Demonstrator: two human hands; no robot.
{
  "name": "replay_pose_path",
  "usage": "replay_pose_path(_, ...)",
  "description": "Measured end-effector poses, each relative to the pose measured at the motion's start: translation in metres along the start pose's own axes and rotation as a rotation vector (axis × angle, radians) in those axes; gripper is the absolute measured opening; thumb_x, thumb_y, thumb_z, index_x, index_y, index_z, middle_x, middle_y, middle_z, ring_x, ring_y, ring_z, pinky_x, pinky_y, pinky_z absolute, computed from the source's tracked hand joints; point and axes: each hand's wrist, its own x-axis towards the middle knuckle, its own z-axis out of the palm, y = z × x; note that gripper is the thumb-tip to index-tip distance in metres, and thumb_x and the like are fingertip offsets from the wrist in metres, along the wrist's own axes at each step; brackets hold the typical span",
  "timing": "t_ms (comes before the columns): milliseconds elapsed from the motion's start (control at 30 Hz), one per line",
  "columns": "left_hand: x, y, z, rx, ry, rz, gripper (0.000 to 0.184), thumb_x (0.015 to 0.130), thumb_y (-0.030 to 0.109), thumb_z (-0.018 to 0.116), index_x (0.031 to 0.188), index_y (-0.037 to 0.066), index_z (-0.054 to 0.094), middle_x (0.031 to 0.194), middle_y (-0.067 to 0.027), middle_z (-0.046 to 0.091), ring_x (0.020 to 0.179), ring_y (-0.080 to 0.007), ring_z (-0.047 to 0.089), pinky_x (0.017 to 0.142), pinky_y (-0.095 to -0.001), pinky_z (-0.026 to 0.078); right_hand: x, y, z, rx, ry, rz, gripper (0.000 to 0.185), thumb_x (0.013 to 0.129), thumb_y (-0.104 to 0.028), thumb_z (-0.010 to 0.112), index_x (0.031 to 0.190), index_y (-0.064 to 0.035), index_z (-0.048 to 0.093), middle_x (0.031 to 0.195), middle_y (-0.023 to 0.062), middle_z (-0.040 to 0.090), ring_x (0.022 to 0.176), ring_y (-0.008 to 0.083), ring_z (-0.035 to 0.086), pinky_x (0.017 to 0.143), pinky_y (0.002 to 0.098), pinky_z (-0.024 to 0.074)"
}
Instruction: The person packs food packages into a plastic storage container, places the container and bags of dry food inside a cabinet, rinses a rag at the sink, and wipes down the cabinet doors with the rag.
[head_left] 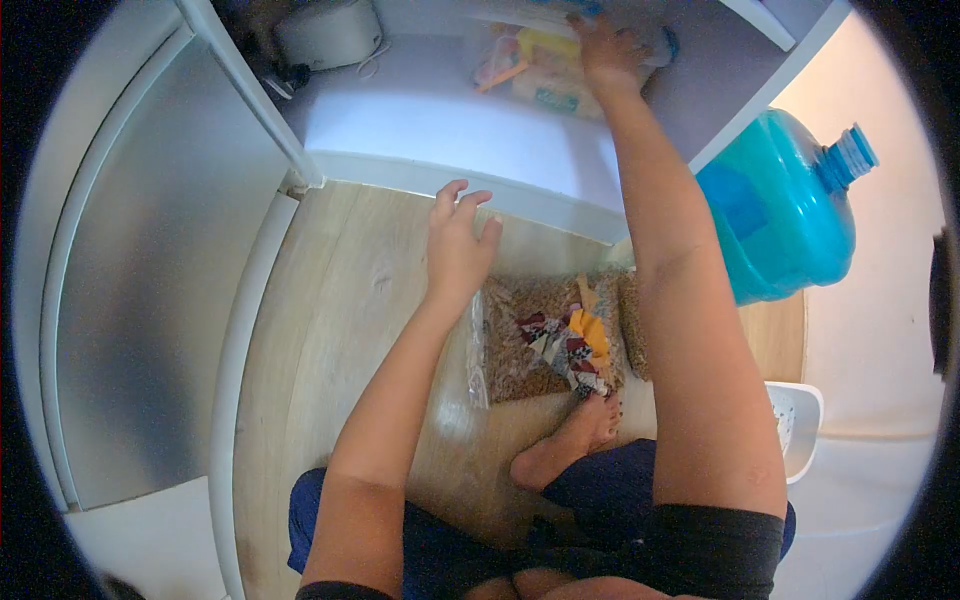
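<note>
My left hand [460, 245] hovers over the floor just in front of the cabinet's lower edge, its fingers apart and slightly curled around nothing. Inside the cabinet, my right hand [608, 55] reaches to the back right with its fingers spread. It is at the edge of a clear plastic package [550, 75] with yellow, orange and green print; whether it presses on the package is blurred. On the floor below lies a clear plastic bag [525, 355] of brown pellet-like bits, with colourful patterned scraps [575, 345] on top. Part of a second similar bag [632, 325] shows behind my right arm.
The white cabinet shelf [400, 125] holds a pale box-like device [328, 35] with a cable at the left. A large blue water jug [785, 210] lies on its side at the right. Beneath it is a white basket [812, 430]. A frosted door panel [170, 290] stands left.
</note>
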Motion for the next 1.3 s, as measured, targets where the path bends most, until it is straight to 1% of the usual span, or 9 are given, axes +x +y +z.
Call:
replay_pose_path(233, -0.007, -0.01, 0.0, 0.012, 0.027, -0.001, 0.028, 0.076, 0.014, 0.063, 0.102, 0.004, 0.059, 0.122, -0.0163, 0.045, 0.113, -0.0342, 0.043, 0.093, -0.0409, 0.038, 0.0, -0.007, -0.056, 0.353, -0.424, 0.347, 0.05, 0.09, -0.025, 0.038, 0.139, -0.0149, 0.03, 0.141, 0.0154, 0.03, 0.131, 0.0366, 0.024, 0.104, 0.0536, 0.0214)
replay_pose_path(333, -0.014, -0.011, -0.003, -0.003, -0.015, -0.037, 0.026, 0.077, 0.017, 0.063, 0.1, 0.004, 0.06, 0.116, -0.0169, 0.05, 0.109, -0.0339, 0.047, 0.092, -0.0401, 0.038, -0.022, 0.012, -0.025, 0.046, -0.298, -0.041, 0.05, 0.091, -0.038, 0.035, 0.133, -0.0101, 0.038, 0.137, 0.0177, 0.036, 0.128, 0.0365, 0.029, 0.104, 0.0486, 0.0254)
replay_pose_path(400, -0.016, -0.011, -0.005, -0.021, -0.061, -0.042, 0.026, 0.077, 0.019, 0.063, 0.098, 0.004, 0.061, 0.112, -0.0173, 0.053, 0.106, -0.0336, 0.049, 0.091, -0.0396, 0.039, -0.052, 0.006, -0.112, 0.878, -0.44, 0.338, 0.053, 0.09, -0.042, 0.038, 0.127, -0.006, 0.045, 0.132, 0.02, 0.042, 0.125, 0.0366, 0.035, 0.103, 0.0429, 0.0278)
replay_pose_path(433, -0.021, -0.01, -0.002, -0.032, -0.06, -0.019, 0.025, 0.078, 0.02, 0.063, 0.097, 0.004, 0.062, 0.108, -0.0169, 0.055, 0.105, -0.0328, 0.05, 0.091, -0.0386, 0.039, -0.07, 0.007, -0.087, 0.373, -0.342, -0.145, 0.038, 0.09, -0.044, 0.041, 0.106, -0.0144, 0.059, 0.102, 0.016, 0.06, 0.092, 0.035, 0.058, 0.082, 0.0476, 0.0451)
replay_pose_path(500, -0.033, -0.006, 0.004, -0.05, -0.078, 0.002, 0.025, 0.079, 0.021, 0.063, 0.096, 0.004, 0.062, 0.105, -0.0166, 0.058, 0.103, -0.032, 0.052, 0.091, -0.0377, 0.039, -0.119, 0.014, -0.096, 0.409, -0.614, -0.231, 0.038, 0.089, -0.042, 0.046, 0.093, -0.0078, 0.06, 0.081, 0.0181, 0.062, 0.077, 0.0368, 0.06, 0.071, 0.0423, 0.0486)
replay_pose_path(567, -0.042, 0.001, 0.008, -0.088, -0.189, -0.095, 0.024, 0.079, 0.023, 0.062, 0.093, 0.003, 0.064, 0.104, -0.0177, 0.058, 0.102, -0.0323, 0.053, 0.089, -0.0371, 0.04, -0.159, 0.021, -0.11, 0.381, -0.922, -0.218, 0.042, 0.086, -0.045, 0.047, 0.114, -0.0148, 0.056, 0.114, 0.0148, 0.055, 0.105, 0.0306, 0.054, 0.084, 0.0407, 0.0455)
replay_pose_path(800, -0.098, 0.007, 0.017, 0.066, -0.197, -0.204, 0.024, 0.077, 0.026, 0.063, 0.088, 0.005, 0.064, 0.094, -0.017, 0.058, 0.09, -0.033, 0.056, 0.081, -0.0385, 0.044, -0.251, 0.066, -0.038, 0.629, -0.918, -0.378, 0.04, 0.088, -0.041, 0.048, 0.108, -0.0089, 0.061, 0.113, 0.0135, 0.056, 0.103, 0.032, 0.054, 0.088, 0.0409, 0.0425)
replay_pose_path(1100, -0.203, 0.014, 0.004, -0.452, -0.791, -1.163, 0.048, 0.086, 0.046, 0.051, 0.096, 0.0, 0.06, 0.079, -0.0129, 0.064, 0.077, -0.0224, 0.063, 0.068, -0.0364, 0.048, -0.244, 0.025, -0.047, 0.395, -1.171, -0.484, 0.027, 0.081, -0.035, 0.059, 0.098, -0.0146, 0.065, 0.094, 0.0129, 0.062, 0.096, 0.0305, 0.057, 0.083, 0.0397, 0.0444)
replay_pose_path(1300, -0.233, 0.02, 0.041, -1.147, -0.203, -1.513, 0.058, 0.084, 0.044, 0.058, 0.116, -0.002, 0.043, 0.114, -0.0167, 0.05, 0.107, -0.0266, 0.052, 0.09, -0.0378, 0.041, -0.261, 0.063, -0.04, 0.686, -0.829, -0.397, 0.028, 0.075, -0.03, 0.066, 0.083, -0.0034, 0.063, 0.092, 0.0165, 0.061, 0.09, 0.0346, 0.058, 0.078, 0.0436, 0.0473)
